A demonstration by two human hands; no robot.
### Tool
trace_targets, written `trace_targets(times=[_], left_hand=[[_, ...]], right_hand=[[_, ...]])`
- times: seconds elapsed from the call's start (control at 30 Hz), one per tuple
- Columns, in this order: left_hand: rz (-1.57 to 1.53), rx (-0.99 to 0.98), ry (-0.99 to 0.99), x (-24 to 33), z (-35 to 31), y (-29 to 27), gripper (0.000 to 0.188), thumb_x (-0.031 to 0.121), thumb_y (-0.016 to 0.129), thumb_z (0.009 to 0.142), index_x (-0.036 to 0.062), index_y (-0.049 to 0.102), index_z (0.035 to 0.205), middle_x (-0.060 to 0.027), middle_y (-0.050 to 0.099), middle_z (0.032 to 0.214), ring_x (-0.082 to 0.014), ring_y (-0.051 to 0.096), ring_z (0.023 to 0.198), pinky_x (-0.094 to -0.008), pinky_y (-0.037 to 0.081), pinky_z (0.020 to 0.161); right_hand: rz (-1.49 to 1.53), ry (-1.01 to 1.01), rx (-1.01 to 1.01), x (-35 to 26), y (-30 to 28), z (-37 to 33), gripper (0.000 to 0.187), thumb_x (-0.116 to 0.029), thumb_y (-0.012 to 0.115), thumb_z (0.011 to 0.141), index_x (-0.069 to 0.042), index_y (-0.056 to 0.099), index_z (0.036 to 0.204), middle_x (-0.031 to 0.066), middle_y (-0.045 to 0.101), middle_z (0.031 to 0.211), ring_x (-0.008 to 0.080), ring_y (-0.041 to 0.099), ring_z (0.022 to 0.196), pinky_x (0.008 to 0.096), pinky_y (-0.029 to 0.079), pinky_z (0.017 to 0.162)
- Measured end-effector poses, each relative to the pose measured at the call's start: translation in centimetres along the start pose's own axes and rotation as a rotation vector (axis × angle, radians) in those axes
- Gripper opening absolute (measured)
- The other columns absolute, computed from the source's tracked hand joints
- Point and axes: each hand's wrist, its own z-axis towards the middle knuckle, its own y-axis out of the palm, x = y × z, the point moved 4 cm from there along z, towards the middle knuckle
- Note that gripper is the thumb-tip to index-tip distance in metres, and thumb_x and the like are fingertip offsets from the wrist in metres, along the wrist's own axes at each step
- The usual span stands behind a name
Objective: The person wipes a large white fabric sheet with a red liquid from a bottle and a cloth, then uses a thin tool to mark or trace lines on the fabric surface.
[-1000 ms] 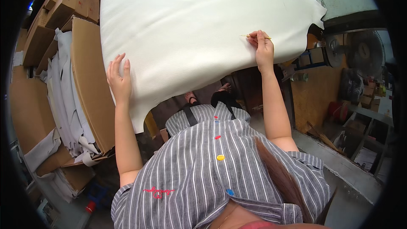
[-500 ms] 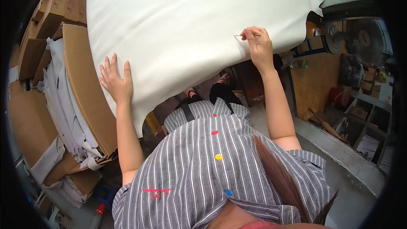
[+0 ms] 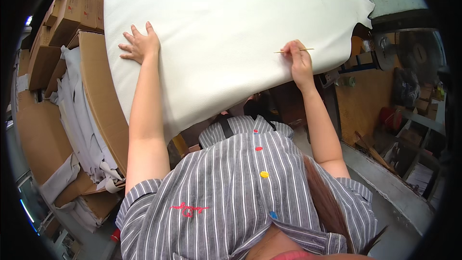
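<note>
A large white leather-like sheet (image 3: 216, 33) with a fine grain covers the work surface and hangs over its near edge. Flat on its left part lies my left hand (image 3: 140, 44), fingers spread, holding nothing. My right hand (image 3: 298, 62), closer to the sheet's near right edge, pinches a thin pale stick (image 3: 307, 49). One pointed end of the stick sticks out to the left of my fingertips and the other to the right. Whether its tip touches the sheet, I cannot tell.
At the left stands an open cardboard box (image 3: 98, 96) with folded grey-white material (image 3: 79, 115) in it. Stacked cartons (image 3: 72, 17) rise behind. To the right are a fan (image 3: 418, 55), a wooden panel (image 3: 363, 101) and a red container (image 3: 389, 119).
My left hand has slid farther up the sheet, away from me. My right hand has shifted slightly right and nearer, still pinching the stick, which now shows more on the right.
</note>
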Motion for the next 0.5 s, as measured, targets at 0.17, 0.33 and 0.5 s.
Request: trace_targets(times=[0.17, 0.33, 0.5], left_hand=[[0.014, -0.009, 0.007, 0.4, 0.0, -0.4, 0.072, 0.065, 0.036, 0.100, 0.0228, 0.038, 0.158, -0.0120, 0.027, 0.167, -0.0470, 0.013, 0.154, -0.0659, 0.004, 0.122], [-0.014, -0.003, 0.011, 0.0, 0.0, -0.7, 0.074, 0.066, 0.038, 0.099, 0.0226, 0.038, 0.158, -0.0121, 0.028, 0.167, -0.0465, 0.014, 0.154, -0.0649, 0.003, 0.122], [-0.045, 0.004, 0.011, -0.8, -0.2, -1.1, 0.073, 0.066, 0.038, 0.098, 0.0223, 0.039, 0.158, -0.0121, 0.029, 0.166, -0.0459, 0.014, 0.154, -0.0643, 0.003, 0.123]], right_hand=[[-0.030, -0.089, -0.209, -0.7, 4.7, 4.0, 0.044, -0.033, 0.050, 0.109, -0.001, 0.067, 0.084, 0.0058, 0.063, 0.089, 0.0148, 0.059, 0.088, 0.0290, 0.048, 0.086], [-0.224, -0.187, -0.380, -1.7, 6.4, 5.7, 0.042, -0.033, 0.053, 0.107, -0.004, 0.068, 0.081, 0.0062, 0.065, 0.082, 0.0183, 0.061, 0.089, 0.0323, 0.050, 0.083], [-0.361, -0.288, -0.398, -2.2, 4.2, 4.0, 0.042, -0.030, 0.054, 0.106, -0.005, 0.065, 0.075, 0.0044, 0.063, 0.073, 0.0214, 0.061, 0.091, 0.0332, 0.050, 0.082]])
